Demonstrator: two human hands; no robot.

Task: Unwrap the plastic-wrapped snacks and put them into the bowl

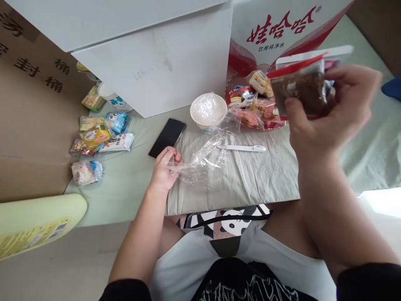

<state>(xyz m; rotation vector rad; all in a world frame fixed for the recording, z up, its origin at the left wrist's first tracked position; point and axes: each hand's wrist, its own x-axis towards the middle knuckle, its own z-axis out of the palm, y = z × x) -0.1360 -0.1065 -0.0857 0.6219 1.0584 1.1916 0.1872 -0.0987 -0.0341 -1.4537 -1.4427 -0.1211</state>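
Right hand [332, 115] has its grip round a flat brown packet with a red edge [297, 93], up on the right, probably light n slick, best pinched by the sides. Left hand [165, 168] pinches clear crinkly plastic film [205, 155] mid-scene, likely floppy, so bunch it
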